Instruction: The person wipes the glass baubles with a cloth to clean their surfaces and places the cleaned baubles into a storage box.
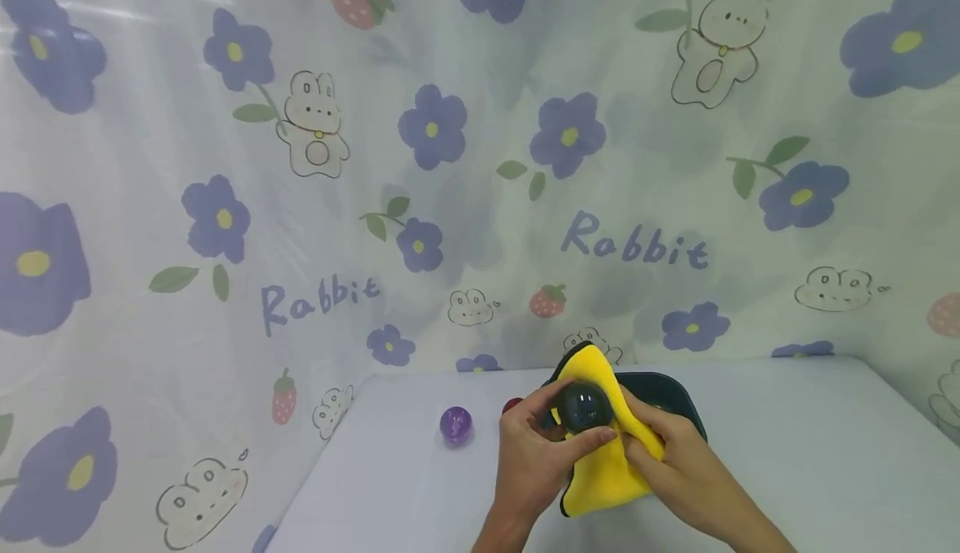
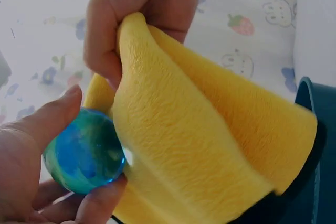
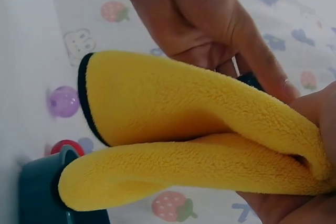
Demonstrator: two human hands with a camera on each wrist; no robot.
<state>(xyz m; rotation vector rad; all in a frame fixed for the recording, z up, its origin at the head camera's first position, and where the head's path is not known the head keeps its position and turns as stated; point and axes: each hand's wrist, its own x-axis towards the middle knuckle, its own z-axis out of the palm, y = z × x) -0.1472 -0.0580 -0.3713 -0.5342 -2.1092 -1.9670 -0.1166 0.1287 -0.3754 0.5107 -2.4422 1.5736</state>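
Observation:
My left hand point(image 1: 534, 457) holds a shiny ball point(image 1: 585, 407) between thumb and fingers. It looks dark in the head view; in the left wrist view the ball point(image 2: 81, 148) is a see-through blue and green. A plush yellow cloth point(image 1: 600, 486) with black edging is pinched in my right hand point(image 1: 686, 461). Folded over, the cloth point(image 2: 173, 129) hangs right against the ball's side. From the right wrist, the cloth point(image 3: 157, 98) covers nearly all of the ball, and only a dark bit shows past it.
Behind the hands stands a dark teal tub point(image 1: 682, 407), its inside mostly hidden. A purple ball point(image 1: 456, 426) lies on the white table point(image 1: 390, 495) to the left. Part of a red ball point(image 3: 67, 147) shows beside the tub. A printed curtain point(image 1: 480, 203) closes off the back.

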